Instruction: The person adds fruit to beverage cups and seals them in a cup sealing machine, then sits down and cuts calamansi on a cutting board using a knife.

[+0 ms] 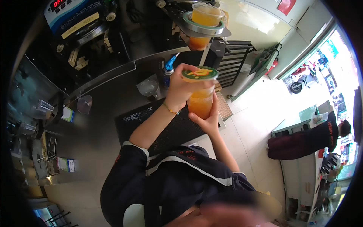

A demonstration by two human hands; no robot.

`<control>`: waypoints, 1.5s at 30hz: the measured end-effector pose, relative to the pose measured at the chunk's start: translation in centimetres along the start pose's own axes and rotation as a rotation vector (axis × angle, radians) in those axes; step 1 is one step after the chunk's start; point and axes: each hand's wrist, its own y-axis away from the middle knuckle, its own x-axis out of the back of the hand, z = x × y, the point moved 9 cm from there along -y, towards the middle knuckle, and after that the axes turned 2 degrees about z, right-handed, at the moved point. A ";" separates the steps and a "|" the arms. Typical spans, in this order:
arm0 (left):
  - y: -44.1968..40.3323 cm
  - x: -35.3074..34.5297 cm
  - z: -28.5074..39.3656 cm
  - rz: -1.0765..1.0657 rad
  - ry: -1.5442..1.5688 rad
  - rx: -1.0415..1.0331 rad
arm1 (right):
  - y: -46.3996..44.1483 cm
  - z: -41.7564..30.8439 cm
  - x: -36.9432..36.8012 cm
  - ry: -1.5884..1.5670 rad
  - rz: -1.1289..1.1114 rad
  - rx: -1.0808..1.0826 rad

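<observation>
I hold a clear plastic cup of orange drink [200, 102] upright in front of me, over the edge of the counter. Its top is covered with a green film lid [200, 72] printed in orange and yellow. My left hand [180, 86], with a thin bracelet at the wrist, is closed around the cup's upper rim. Lower down, my right hand [208, 119] wraps the side of the cup. Just beyond, a second cup of orange drink [206, 16] sits in the metal ring [223, 31] of a machine; its top shows no green film.
A cup-sealing machine [77, 17] with a red display stands at the back left. On the counter are a clear measuring jug [84, 104], a clear container [148, 87], a blue-topped tool [171, 62] and a black mat [132, 126]. A person [306, 140] stands by a counter at right.
</observation>
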 end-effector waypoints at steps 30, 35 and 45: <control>0.1 -2.2 -11.1 -0.303 0.061 0.397 | 7.6 7.2 3.2 -0.561 0.121 -0.403; 0.6 -0.3 -15.2 -0.378 -0.406 -0.233 | 18.6 12.6 9.8 0.491 0.598 -0.356; 1.9 7.0 -25.4 -0.278 -0.218 -0.064 | 50.2 15.1 5.3 0.904 0.284 -1.203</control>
